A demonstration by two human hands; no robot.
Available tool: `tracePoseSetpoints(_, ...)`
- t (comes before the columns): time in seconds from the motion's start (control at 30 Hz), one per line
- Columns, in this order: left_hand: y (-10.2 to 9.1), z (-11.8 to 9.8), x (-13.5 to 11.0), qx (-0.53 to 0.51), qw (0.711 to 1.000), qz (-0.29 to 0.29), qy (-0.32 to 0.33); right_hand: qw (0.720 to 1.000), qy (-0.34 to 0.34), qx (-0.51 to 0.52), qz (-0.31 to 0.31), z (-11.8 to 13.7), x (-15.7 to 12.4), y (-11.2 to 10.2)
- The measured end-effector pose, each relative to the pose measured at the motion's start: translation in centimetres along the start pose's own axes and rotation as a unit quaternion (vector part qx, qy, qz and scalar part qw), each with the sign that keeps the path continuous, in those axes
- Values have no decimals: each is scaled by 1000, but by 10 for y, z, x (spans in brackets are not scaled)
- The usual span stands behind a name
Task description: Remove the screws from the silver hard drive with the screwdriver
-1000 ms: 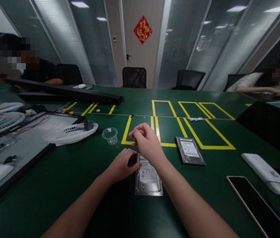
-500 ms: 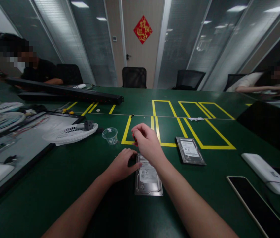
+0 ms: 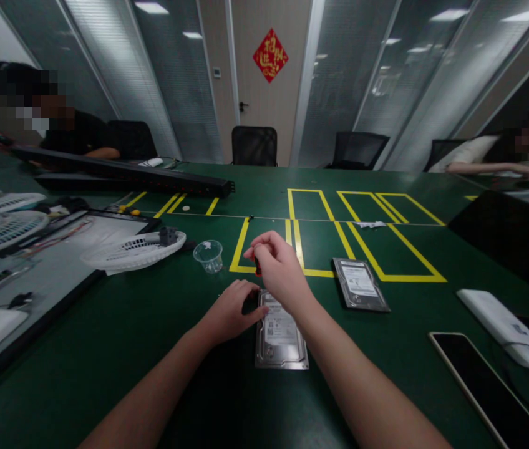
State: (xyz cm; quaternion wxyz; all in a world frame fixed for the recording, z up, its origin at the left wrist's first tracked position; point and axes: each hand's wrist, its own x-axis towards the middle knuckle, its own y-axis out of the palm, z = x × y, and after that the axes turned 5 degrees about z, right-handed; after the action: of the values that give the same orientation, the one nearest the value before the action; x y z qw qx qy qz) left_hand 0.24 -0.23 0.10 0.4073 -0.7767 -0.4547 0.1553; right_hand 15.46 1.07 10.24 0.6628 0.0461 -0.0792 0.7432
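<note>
A silver hard drive (image 3: 279, 340) with a white label lies flat on the green table in front of me. My left hand (image 3: 232, 310) grips its far left corner, thumb on the label side and fingers curled at the edge. Over the drive's far end, my right hand (image 3: 277, 260) is closed around a small screwdriver (image 3: 258, 267) with a red and black handle. Its tip points down toward the far left corner, though my fingers hide most of the tool. A second hard drive (image 3: 359, 285) rests to the right, apart from both hands.
A clear plastic cup (image 3: 208, 257) stands beyond my left hand, near a white fan grille (image 3: 134, 251). To the right lie a phone (image 3: 489, 390) and a white power bank (image 3: 508, 327). Yellow tape (image 3: 409, 278) marks rectangles on the table. Two people sit at the far sides.
The fingers of my right hand have shifted slightly around the screwdriver handle, showing more of it below them. My left hand and the hard drive stay in place.
</note>
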Motion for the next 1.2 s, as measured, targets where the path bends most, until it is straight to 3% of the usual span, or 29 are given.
tracePoseSetpoints(0.27,1,3,-1,7,1000,1,7,999,0,-28,-23,-7,2,0)
tracePoseSetpoints(1.2,1,2,-1,11,1000,-1,5,1000,-6,3,-10,-3,1,-1)
